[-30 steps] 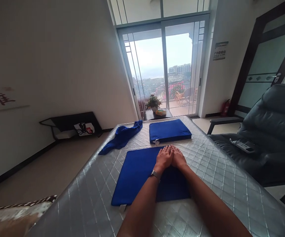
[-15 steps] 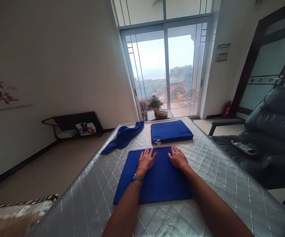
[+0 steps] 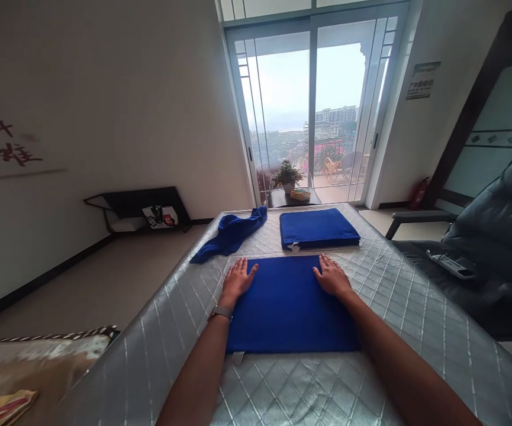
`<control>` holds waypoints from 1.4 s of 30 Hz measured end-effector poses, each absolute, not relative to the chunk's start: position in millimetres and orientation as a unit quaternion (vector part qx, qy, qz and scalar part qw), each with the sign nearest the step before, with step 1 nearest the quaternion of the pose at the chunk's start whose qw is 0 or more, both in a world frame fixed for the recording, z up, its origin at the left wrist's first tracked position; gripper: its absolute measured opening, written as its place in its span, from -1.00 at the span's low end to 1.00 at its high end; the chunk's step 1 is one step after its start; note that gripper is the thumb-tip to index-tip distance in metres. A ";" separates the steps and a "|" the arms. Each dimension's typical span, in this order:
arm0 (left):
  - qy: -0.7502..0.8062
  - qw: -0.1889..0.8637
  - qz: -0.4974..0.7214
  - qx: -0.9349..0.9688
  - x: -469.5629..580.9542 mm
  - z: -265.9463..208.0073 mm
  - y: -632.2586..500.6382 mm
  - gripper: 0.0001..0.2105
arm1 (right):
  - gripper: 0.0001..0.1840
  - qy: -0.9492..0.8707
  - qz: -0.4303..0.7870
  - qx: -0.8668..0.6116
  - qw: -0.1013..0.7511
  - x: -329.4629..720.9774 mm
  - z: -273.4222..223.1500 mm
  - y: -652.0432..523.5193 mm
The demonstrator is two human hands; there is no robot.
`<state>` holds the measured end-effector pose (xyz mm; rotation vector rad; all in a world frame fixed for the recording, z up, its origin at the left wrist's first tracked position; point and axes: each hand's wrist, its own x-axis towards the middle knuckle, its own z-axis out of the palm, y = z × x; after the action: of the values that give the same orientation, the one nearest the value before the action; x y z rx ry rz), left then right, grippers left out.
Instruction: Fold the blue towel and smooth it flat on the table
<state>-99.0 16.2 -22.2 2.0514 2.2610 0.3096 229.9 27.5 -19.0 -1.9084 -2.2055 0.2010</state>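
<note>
A flat, rectangular blue fabric panel (image 3: pixel 293 307) lies on a silver quilted mattress (image 3: pixel 300 390). My left hand (image 3: pixel 238 277) rests palm down at its far left corner, fingers stretched out and partly beyond its edge. Across from it, my right hand (image 3: pixel 333 277) lies flat over the far right corner, fingers extended. Neither hand grips anything. A small white tag (image 3: pixel 238 357) sticks out at the panel's near left edge. Farther back lies a thicker, folded blue fabric piece (image 3: pixel 320 226) with a white label. To its left is a crumpled blue cloth (image 3: pixel 229 235).
A dark padded armchair (image 3: pixel 495 254) stands to the right with a white power strip (image 3: pixel 451 265) on its seat. Beyond the mattress, a small table (image 3: pixel 276 198) bears a potted plant (image 3: pixel 287 176). A low black rack (image 3: pixel 149 204) lies along the left wall.
My left hand has slid left to the panel's left edge, and my right hand has shifted slightly outward. The white tag at the near edge has come into sight. The view has turned a little.
</note>
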 end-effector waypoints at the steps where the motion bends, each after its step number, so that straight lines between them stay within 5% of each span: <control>1: 0.736 0.038 0.103 0.668 -98.4 -22.2 16.3 -0.23 | -0.23 -0.750 0.068 -0.648 0.108 230.0 -18.7 27.3; 32: 0.737 0.024 0.146 0.659 -95.7 -22.0 12.5 -0.26 | -0.34 -0.743 0.098 -0.653 0.111 241.5 -19.9 44.6; 42: 0.738 0.023 0.150 0.657 -93.6 -19.4 10.4 -0.27 | -0.30 -0.736 0.088 -0.671 0.024 229.3 -13.3 39.7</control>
<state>-93.6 10.4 -19.4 2.0357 2.2855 0.4656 229.3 39.7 -13.3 -2.0778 -2.2766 0.2729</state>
